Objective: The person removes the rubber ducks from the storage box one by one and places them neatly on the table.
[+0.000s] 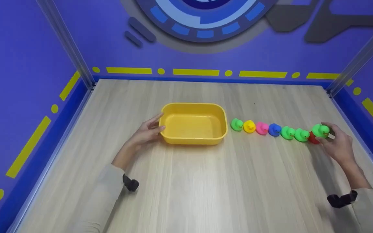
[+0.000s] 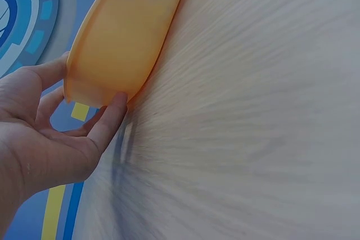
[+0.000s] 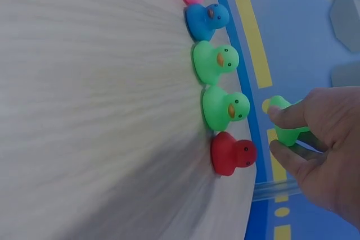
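Observation:
At the left end of a yellow plastic basin [image 1: 193, 141], my left hand [image 1: 146, 132] grips the end wall, fingers and thumb spread around it. The left wrist view shows the fingertips [image 2: 119, 100] against the basin's outer wall [image 2: 121, 37]. My right hand [image 1: 338, 145] pinches a green toy duck [image 1: 320, 130] between thumb and fingers. In the right wrist view this duck [image 3: 288, 132] is held off the table, apart from the red duck [image 3: 226, 154]. From the head view, the held duck and hand partly hide the red one [image 1: 313, 138].
Right of the basin, a row of toy ducks runs along the table [image 1: 254, 181]: green [image 1: 237, 124], yellow [image 1: 249, 126], pink [image 1: 262, 128], blue [image 1: 274, 130], then green ones [image 1: 288, 133] [image 1: 302, 135]. Blue walls [image 1: 108, 55] enclose the table's back and sides.

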`<action>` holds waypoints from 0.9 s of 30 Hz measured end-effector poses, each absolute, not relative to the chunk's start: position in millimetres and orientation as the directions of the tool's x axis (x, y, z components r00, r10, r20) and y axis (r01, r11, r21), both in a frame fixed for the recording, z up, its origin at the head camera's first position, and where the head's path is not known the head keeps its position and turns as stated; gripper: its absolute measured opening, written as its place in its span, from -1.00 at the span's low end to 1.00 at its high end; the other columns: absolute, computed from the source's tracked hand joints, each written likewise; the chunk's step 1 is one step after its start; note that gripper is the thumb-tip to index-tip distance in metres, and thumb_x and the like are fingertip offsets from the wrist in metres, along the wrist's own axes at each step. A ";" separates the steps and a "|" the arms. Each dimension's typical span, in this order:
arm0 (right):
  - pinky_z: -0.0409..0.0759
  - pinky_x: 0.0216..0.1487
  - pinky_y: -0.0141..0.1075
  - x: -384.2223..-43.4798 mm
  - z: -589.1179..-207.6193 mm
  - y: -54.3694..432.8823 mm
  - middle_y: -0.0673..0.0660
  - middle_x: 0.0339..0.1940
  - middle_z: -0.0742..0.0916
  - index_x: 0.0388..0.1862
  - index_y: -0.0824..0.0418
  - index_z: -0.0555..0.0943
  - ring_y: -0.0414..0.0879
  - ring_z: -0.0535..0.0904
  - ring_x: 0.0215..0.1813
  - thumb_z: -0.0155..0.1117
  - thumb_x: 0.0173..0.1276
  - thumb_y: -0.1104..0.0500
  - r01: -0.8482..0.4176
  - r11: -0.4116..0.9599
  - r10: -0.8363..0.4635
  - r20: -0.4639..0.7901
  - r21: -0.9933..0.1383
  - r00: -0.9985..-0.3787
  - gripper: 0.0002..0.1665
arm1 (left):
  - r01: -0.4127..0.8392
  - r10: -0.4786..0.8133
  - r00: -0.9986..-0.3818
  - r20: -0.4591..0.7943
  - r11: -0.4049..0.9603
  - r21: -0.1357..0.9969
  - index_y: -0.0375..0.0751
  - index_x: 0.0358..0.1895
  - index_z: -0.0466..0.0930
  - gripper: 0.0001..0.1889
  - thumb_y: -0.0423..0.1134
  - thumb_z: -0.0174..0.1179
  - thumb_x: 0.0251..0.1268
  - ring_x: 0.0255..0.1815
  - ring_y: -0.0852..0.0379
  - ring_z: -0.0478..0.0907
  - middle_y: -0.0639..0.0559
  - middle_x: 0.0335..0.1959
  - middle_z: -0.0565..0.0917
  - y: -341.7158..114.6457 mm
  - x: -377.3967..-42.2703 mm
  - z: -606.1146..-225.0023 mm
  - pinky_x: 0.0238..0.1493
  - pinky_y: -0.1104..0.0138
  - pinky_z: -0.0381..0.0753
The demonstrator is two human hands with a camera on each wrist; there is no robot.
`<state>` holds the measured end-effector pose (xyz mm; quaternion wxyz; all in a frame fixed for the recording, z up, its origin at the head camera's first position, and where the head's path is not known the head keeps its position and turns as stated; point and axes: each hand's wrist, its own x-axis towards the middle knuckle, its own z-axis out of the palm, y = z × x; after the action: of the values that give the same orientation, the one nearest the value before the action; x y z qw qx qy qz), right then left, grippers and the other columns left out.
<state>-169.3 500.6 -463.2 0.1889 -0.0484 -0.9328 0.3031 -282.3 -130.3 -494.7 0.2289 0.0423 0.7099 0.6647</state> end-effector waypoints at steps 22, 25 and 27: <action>0.37 0.51 -0.11 -161.4 -477.6 525.4 0.55 0.46 0.41 0.53 0.44 0.24 0.49 0.34 0.44 0.17 0.43 0.46 0.189 0.782 0.342 0.155 -0.594 -0.927 -0.29 | -0.240 0.345 -0.900 -0.265 0.115 0.964 0.25 0.61 0.16 -0.29 -0.24 0.20 0.51 0.38 -0.11 0.50 -0.19 0.52 0.34 -130.1 -281.5 -495.9 0.40 0.09 0.56; 0.37 0.52 -0.26 -162.5 -479.1 528.8 0.56 0.46 0.40 0.53 0.45 0.23 0.50 0.33 0.43 0.17 0.44 0.45 0.190 0.776 0.344 0.152 -0.601 -0.926 -0.29 | -0.233 0.356 -0.899 -0.256 0.107 0.967 0.21 0.63 0.13 -0.28 -0.24 0.20 0.51 0.37 -0.11 0.51 -0.21 0.52 0.33 -130.9 -281.1 -495.8 0.39 0.10 0.57; 0.42 0.42 -0.47 -163.1 -480.4 530.8 0.58 0.43 0.42 0.51 0.48 0.25 0.52 0.36 0.40 0.18 0.43 0.46 0.175 0.782 0.337 0.170 -0.599 -0.926 -0.30 | -0.230 0.356 -0.900 -0.251 0.102 0.968 0.18 0.63 0.13 -0.28 -0.24 0.20 0.51 0.36 -0.10 0.52 -0.21 0.51 0.35 -131.8 -281.0 -496.1 0.37 0.12 0.59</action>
<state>-163.1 530.8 -480.4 0.1349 -0.1369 -0.9342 0.3006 -281.0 -131.8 -496.1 0.2191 0.0447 0.7091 0.6687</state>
